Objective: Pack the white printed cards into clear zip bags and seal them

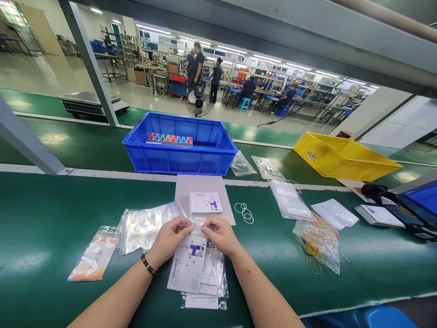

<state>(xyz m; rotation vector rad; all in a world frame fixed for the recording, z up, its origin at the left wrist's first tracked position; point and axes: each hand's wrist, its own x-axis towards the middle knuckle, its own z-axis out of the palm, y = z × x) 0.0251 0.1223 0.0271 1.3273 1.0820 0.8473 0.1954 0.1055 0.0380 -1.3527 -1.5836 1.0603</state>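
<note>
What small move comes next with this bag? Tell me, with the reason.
Probably spread the top edge of the clear bag a little wider. The left hand and right hand both pinch that edge, close together, and the white leaflet lies tilted across the bag; whether it is fully inside cannot be told. A wider mouth would let it straighten.

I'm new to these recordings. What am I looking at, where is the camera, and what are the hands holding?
No machine here: a person works with two bare hands. The one picture comes from a camera worn on the head, looking forward and down. The left hand and right hand both pinch the top edge of a clear bag with white printed leaflets. On the green table lie a stack of white cards, loose clear bags, white rings, a blue crate and a yellow bin. Other people work far behind.
</note>
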